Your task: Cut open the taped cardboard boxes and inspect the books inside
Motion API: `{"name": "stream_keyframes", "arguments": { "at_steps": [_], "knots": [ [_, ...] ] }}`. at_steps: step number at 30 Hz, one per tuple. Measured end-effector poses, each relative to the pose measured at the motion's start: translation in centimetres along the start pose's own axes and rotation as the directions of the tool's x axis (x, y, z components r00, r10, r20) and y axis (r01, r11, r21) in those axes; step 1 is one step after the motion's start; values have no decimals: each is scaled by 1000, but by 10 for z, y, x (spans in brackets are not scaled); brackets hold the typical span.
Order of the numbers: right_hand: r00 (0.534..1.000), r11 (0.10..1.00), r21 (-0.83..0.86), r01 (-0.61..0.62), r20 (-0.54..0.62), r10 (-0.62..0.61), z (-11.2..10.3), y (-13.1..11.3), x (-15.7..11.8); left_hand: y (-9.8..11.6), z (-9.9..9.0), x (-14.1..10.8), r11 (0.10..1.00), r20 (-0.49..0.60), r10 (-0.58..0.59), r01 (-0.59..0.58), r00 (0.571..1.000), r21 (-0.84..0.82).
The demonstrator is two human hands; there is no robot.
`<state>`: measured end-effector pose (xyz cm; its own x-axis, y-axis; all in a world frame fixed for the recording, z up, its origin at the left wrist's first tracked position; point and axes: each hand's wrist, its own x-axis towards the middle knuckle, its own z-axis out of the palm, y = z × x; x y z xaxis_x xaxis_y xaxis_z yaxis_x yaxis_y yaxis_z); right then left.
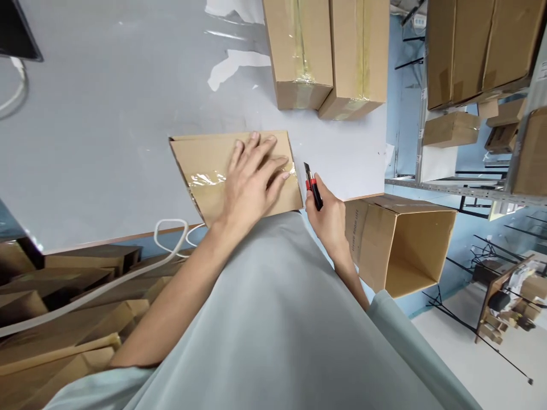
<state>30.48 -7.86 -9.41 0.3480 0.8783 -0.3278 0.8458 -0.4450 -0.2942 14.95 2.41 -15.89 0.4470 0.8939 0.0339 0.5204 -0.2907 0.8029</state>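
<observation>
A flat cardboard box [196, 156] with clear tape across it lies at the table's front edge, close to my body. My left hand [252, 179] rests on its right part, palm down with the fingers spread. Just right of the box, my right hand [327, 213] is closed around a red and black box cutter [314, 188]. The cutter's blade shows and points away from me, apart from the box.
Two taped cartons [299, 51] [359, 51] stand at the table's back right, near torn white paper [233, 65]. An open carton [380, 245] is below the right edge. A white cable [128, 273] hangs at the front left. Shelves with boxes [453, 128] are at right.
</observation>
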Motion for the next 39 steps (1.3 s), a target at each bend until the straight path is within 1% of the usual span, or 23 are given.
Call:
{"name": "stream_keyframes", "arguments": {
  "at_steps": [4,6,9,13,16,19,26,29,33,39],
  "knots": [
    [998,999,-36,17,64,-14,-6,-9,7,-3,0,-2,1000,-3,-25,25,1000,10],
    [996,998,-60,21,88,-15,-7,-12,9,-4,0,-3,1000,-22,-18,18,1000,12],
    [994,997,-68,41,100,-34,-10,-14,10,-4,1,-2,1000,-50,11,-12,999,-8],
    [994,997,-52,54,102,-48,-11,-13,9,-5,1,-1,999,-39,7,-8,999,-40],
    [994,997,-68,40,107,-33,-11,-16,6,-4,2,-1,998,-24,-18,17,1000,-62],
    [990,992,-123,27,137,-10,-14,-23,4,-4,2,-2,997,-25,-21,19,999,-76],
    [974,965,-261,10,219,49,-35,-55,15,-10,4,-2,995,-46,37,-42,998,-91],
    [969,951,-310,-10,233,86,-40,-65,9,-10,4,-3,996,-51,46,-50,998,-73],
    [956,932,-360,-45,255,145,-41,-71,-4,-7,4,-4,999,-35,33,-34,999,-26],
    [965,944,-329,-25,239,109,-38,-68,2,-7,3,-4,998,-44,54,-56,998,-43]
  ]
}}
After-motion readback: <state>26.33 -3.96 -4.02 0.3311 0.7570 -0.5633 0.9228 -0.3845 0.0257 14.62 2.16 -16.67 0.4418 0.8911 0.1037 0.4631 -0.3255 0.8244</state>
